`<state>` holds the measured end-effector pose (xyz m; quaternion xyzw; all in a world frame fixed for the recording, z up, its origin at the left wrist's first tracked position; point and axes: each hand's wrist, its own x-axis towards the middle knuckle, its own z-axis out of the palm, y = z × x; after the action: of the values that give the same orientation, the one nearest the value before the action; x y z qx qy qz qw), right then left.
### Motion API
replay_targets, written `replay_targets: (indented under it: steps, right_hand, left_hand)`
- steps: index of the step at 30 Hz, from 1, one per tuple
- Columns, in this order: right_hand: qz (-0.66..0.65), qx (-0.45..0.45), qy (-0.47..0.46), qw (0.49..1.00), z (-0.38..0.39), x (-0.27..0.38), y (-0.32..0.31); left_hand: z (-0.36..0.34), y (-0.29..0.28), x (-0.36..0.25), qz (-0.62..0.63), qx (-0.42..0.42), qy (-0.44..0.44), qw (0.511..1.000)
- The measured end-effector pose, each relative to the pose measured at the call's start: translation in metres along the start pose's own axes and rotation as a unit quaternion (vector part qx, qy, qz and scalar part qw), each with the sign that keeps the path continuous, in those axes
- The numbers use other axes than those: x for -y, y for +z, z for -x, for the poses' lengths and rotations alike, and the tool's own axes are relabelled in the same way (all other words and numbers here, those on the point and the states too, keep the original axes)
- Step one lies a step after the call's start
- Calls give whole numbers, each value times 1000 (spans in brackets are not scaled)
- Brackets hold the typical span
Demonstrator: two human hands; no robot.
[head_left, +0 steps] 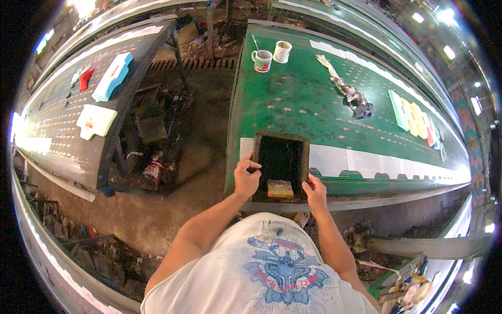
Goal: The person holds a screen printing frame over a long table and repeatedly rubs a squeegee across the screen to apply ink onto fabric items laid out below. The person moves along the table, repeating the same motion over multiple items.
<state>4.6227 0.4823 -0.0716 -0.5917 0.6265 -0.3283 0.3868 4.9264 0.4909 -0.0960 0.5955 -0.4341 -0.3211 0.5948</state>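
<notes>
My left hand point(247, 178) grips the left edge of a dark screen-printing frame point(282, 137) at the near left end of the green table. Its opposite edge is held in my right hand point(315, 192), thumb and fingers closed on the rim. Inside the frame, against the near side, rests a squeegee point(280, 189) with a worn yellowish and reddish block. The frame's inside looks black. Partly under and beside it, a row of white cut pieces point(361, 163) runs along the table's near edge.
On the green table point(293, 89) stand two mugs point(272, 55), a crumpled grey rag point(355, 99) and coloured stacks point(415, 119). A dark table point(57, 125) at left bears pale blue and yellow stacks point(97, 121). A brown aisle floor point(204, 125) lies between.
</notes>
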Motion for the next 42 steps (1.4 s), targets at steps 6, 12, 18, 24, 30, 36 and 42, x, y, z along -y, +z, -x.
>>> replay_targets:
  steps: [6,12,18,24,30,36,42]
  right_hand:
    - [58,-16,-52,997,-1,-2,6]
    - [220,41,-370,902,44,92,8]
    - [251,167,-375,877,39,111,26]
    - [258,139,-384,876,17,127,37]
    - [299,291,-304,856,-4,144,22]
    - [252,271,-313,875,-75,129,35]
    - [248,110,-373,887,-115,127,59]
  left_hand:
    - [-6,-3,14,20,13,12,1000]
    - [-4,-6,1,0,30,-46,999]
    - [-4,-6,-5,-14,24,-29,999]
    - [-6,-8,0,-60,31,6,998]
    - [-6,-19,-16,-170,59,62,982]
    - [-13,-27,-30,-311,84,193,927]
    - [-14,-27,-42,-390,91,213,891]
